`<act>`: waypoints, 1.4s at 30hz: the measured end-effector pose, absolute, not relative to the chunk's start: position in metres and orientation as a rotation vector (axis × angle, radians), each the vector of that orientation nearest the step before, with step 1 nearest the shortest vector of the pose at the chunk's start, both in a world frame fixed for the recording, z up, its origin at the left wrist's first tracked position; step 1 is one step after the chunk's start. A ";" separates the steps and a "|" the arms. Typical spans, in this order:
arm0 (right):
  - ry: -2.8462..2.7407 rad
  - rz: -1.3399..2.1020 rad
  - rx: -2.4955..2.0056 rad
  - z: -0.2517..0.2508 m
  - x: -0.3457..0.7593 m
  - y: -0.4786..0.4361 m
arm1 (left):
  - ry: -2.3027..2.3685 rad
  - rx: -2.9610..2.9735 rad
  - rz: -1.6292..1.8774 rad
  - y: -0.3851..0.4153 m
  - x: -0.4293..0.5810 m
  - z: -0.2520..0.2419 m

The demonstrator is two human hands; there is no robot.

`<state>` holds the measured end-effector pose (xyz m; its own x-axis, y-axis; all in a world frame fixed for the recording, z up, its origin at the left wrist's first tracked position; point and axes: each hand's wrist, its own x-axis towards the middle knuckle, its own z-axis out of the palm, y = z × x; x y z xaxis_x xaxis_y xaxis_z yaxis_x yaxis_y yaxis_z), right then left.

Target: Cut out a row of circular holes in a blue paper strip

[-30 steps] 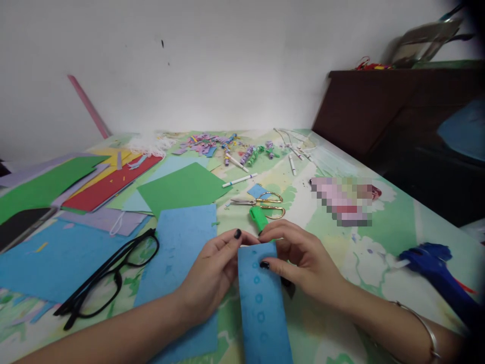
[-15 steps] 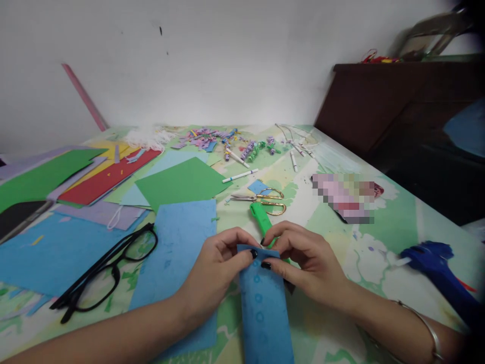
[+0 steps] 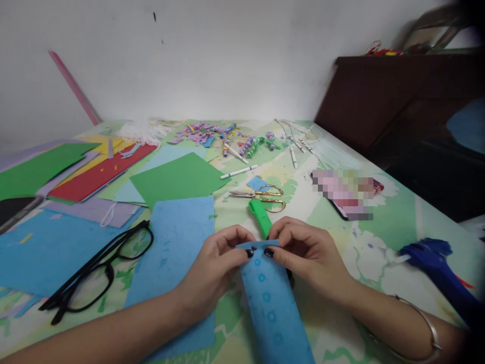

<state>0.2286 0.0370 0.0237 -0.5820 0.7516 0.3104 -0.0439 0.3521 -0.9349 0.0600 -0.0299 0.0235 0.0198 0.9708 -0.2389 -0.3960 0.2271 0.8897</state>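
Note:
Between my two hands is a blue paper strip (image 3: 271, 308) with a row of small ring-shaped marks down its length; its far end is pinched at both corners. My left hand (image 3: 220, 263) is closed on the left corner, thumb on top and fingers behind. On the right corner my right hand (image 3: 303, 247) grips likewise, its fingertips partly hidden behind the paper. Just beyond the strip lies a green-handled tool (image 3: 259, 217), its near end covered by my right hand. Gold-handled scissors (image 3: 261, 194) rest past it. A larger blue sheet (image 3: 182, 242) lies under my left forearm.
Black glasses (image 3: 109, 268) lie at the left by coloured paper sheets (image 3: 102, 172). Several markers (image 3: 238, 172), paper scraps (image 3: 199, 134) and white string (image 3: 146, 132) are farther back. A blurred-out pink item (image 3: 341, 194) and a blue glue gun (image 3: 432, 258) sit at the right.
The strip's near end has swung to the right, and more of its ring marks show. Both hands keep their pinch at the far end, thumbs slightly shifted. The view has moved slightly.

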 end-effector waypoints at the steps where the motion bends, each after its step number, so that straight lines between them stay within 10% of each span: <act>1: -1.828 1.332 -0.629 0.024 0.229 0.038 | 1.008 0.702 1.222 -0.030 0.059 0.024; 42: -1.621 1.686 -0.652 0.025 0.234 0.037 | 0.845 0.849 1.075 -0.024 0.046 0.018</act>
<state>0.2340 0.0373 0.0251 -0.6295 0.7692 0.1097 -0.1396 0.0270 -0.9898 0.0456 -0.0236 0.0180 0.2502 0.9551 -0.1587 -0.3798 0.2476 0.8913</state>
